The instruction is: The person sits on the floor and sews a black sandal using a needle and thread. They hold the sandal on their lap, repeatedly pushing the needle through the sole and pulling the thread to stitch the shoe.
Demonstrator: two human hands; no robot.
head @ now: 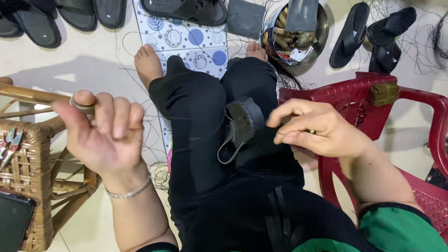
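Head view: stitching half done; left hand fisted, drawing black thread away from sandal upper; right hand pinched beside it; finished sandals beyond.

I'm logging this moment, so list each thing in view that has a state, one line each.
left hand: raised, fingers curled, thread pulled taut
right hand: fingertips pinched at the strap piece
black strap piece: lying on the lap, unfinished
steel bowl: tilted on the floor, filled with spools
thread snips: lying on the wicker stool, unused
phone: screen dark
black sandals: lying loose on the floor
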